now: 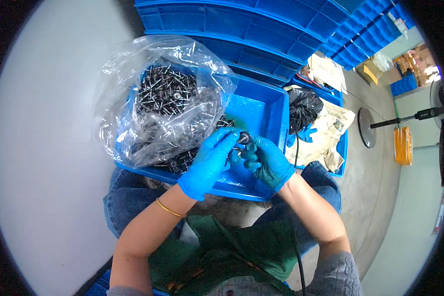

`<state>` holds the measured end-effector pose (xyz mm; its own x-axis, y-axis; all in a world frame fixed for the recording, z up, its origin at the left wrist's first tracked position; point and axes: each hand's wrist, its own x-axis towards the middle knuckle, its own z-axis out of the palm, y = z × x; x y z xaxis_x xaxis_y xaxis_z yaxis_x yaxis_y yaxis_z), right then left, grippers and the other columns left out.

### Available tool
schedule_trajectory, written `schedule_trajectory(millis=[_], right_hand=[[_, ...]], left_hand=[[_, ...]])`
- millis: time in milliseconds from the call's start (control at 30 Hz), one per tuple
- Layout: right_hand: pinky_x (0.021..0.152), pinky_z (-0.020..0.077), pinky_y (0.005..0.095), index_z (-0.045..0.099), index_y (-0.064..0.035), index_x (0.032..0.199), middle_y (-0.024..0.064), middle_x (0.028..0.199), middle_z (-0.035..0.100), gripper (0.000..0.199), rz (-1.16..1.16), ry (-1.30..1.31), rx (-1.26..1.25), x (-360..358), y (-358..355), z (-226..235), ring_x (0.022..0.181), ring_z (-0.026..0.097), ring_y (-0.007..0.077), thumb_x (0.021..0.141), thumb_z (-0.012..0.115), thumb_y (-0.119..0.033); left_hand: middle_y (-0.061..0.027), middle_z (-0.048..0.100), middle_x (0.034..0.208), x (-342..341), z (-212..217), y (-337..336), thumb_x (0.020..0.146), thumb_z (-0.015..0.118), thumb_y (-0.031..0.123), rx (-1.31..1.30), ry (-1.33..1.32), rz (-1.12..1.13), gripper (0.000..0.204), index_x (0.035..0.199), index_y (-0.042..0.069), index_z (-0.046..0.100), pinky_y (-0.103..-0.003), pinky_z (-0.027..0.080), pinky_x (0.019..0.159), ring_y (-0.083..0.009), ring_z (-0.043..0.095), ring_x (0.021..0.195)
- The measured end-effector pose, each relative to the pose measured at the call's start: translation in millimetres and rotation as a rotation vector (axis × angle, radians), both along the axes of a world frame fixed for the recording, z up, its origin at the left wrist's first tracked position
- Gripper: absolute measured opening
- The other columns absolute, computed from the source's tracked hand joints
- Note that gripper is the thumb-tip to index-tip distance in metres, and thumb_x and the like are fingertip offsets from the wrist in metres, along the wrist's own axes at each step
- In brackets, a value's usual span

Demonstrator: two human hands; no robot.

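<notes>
Pinching a small dark round part, the blue-gloved left hand was just beside the gloved right hand, which was curled against the part's other side; whether it also gripped could not be told. Beneath both hands lay a blue tray. Ahead-left of the left hand, a clear plastic bag held dark-headed metal pins.

Tray before me, bag of metal parts in its left side, crates stacked behind it, second bin rightward.
</notes>
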<state>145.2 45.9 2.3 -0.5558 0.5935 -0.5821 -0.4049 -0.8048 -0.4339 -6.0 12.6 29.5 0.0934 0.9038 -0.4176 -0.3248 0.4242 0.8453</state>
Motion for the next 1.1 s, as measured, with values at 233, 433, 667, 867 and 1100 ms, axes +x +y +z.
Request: schedule_trajectory(millis=[233,433,667,867,1100], right_hand=[[0.039,0.0289,0.0167,0.044,-0.0059,0.069,0.0018,0.056,0.039,0.021,-0.113,0.047,-0.122,-7,-6,24,0.044,0.032,0.0079,0.082,0.047,-0.022],[0.035,0.0330,0.0170,0.050,-0.0044,0.089,0.0019,0.062,0.052,0.018,-0.136,0.292,-0.166,-3,-8,17,0.043,0.041,0.0077,0.084,0.045,-0.021],[0.036,0.0322,0.0175,0.049,-0.0066,0.088,0.0022,0.062,0.050,0.016,-0.140,0.331,-0.150,-2,-10,9,0.043,0.039,0.0074,0.084,0.043,-0.021],[0.037,0.0307,0.0189,0.048,-0.0073,0.082,0.0016,0.059,0.045,0.015,-0.130,0.257,-0.143,-5,-11,20,0.042,0.036,0.0080,0.083,0.043,-0.021],[0.041,0.0301,0.0215,0.046,-0.0084,0.067,-0.0008,0.051,0.037,0.019,-0.107,0.207,-0.189,-6,-9,21,0.040,0.033,0.0093,0.082,0.043,-0.020]], left_hand=[[0.0000,0.056,0.075,5,4,1,0.083,0.046,0.013,0.082,0.057,-0.029,0.018,0.098,0.006,0.053,-0.014,0.031,0.043,-0.0022,0.044,0.054],[-0.0012,0.056,0.080,5,-1,1,0.077,0.052,0.004,0.194,0.060,-0.031,0.023,0.100,0.004,0.053,-0.017,0.040,0.056,-0.0040,0.049,0.065],[-0.0015,0.056,0.087,19,-4,-2,0.073,0.058,0.000,0.419,0.296,0.035,0.030,0.102,0.003,0.054,-0.020,0.044,0.068,-0.0063,0.051,0.077],[-0.0008,0.057,0.077,15,0,-4,0.076,0.055,0.003,0.236,0.162,0.040,0.025,0.101,0.004,0.055,-0.016,0.039,0.053,-0.0032,0.048,0.063],[-0.0023,0.058,0.081,5,-2,-1,0.079,0.052,0.006,0.200,0.147,-0.007,0.016,0.093,0.003,0.057,-0.018,0.044,0.059,-0.0057,0.052,0.070]])
